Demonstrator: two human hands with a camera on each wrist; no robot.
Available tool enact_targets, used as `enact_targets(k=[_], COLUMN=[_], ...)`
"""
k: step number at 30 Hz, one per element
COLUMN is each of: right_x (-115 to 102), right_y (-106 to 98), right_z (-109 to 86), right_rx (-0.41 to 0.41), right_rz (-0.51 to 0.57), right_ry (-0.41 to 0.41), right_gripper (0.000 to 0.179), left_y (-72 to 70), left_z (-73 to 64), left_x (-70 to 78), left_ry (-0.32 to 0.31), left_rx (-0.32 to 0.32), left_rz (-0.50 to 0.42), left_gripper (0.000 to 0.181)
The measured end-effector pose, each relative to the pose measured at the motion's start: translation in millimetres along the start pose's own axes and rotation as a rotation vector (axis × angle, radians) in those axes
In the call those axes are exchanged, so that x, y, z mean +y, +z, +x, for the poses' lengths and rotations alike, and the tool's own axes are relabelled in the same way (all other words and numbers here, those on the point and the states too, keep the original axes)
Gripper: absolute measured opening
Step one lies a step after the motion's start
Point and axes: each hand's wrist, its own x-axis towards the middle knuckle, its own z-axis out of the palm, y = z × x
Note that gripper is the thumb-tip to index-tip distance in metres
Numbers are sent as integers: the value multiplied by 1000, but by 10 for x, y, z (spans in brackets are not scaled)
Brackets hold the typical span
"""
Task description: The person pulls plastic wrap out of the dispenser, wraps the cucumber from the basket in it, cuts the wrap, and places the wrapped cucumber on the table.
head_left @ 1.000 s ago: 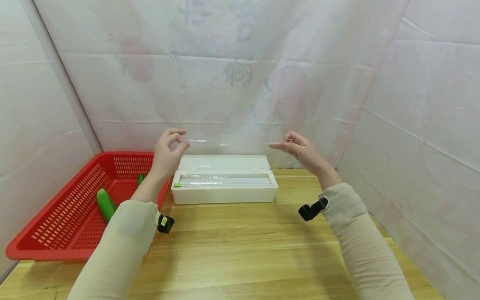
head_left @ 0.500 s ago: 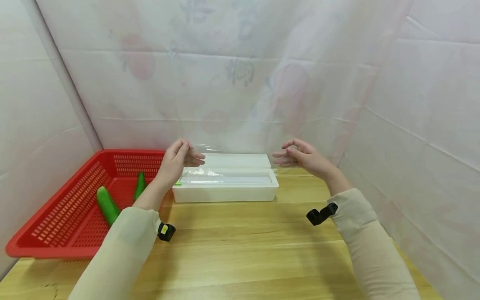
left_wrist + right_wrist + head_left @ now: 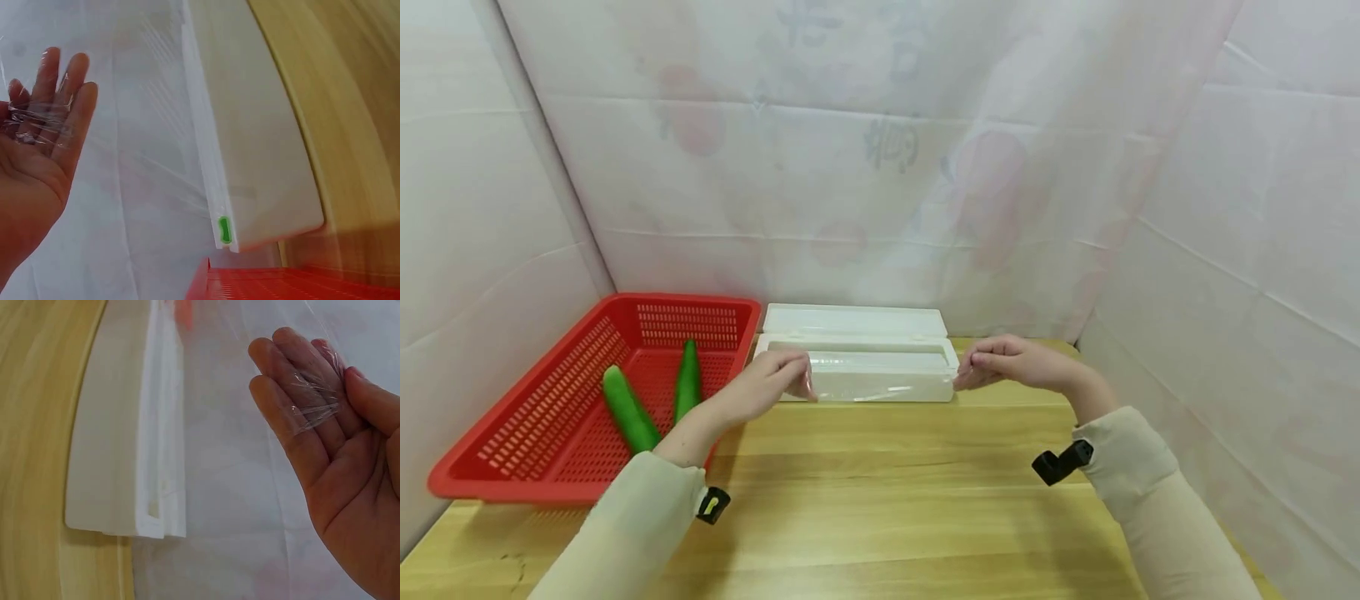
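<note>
A sheet of clear plastic wrap [image 3: 883, 390] stretches between the two hands, overlapping the front of a long white wrap box [image 3: 853, 340]. My left hand [image 3: 767, 383] pinches one corner by thumb and index finger, with the other fingers extended. At the opposite corner my right hand [image 3: 1018, 364] holds the film the same way; gathered wrap [image 3: 312, 415] crosses its fingers in the right wrist view. Behind, the box stands with its lid [image 3: 857, 319] raised and a roll [image 3: 883, 360] inside. A green slider [image 3: 225, 230] sits at the box's left end.
A red plastic basket [image 3: 448, 479] stands left of the box, beside the left forearm. Two green cucumbers [image 3: 627, 408] lie in it. White printed cloth [image 3: 850, 183] hangs behind and at both sides of the wooden table [image 3: 880, 500].
Both hands have come down from above the box to its front edge, carrying the plastic wrap with them. The left forearm has lowered, uncovering more of the basket and cucumbers.
</note>
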Motion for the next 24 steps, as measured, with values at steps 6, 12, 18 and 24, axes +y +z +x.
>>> enact_targets(k=[6,12,18,24], right_x=[105,291,438,544], right_y=[163,367,651,882], right_z=[-17,3,56,65], right_rx=[-62,-101,-103,-63], right_rz=[-20,-78,-158,-328], right_ry=[47,72,91,86], right_gripper=[35,32,30,26], left_y=[152,277,368,429], left_z=[-96,-153,-227,-300], left_x=[-95,-221,-277,-333], left_ry=[10,13,-84,-18], left_rx=[-117,-247,-329,-345], left_rz=[162,298,372,455], left_gripper=[34,33,23,17])
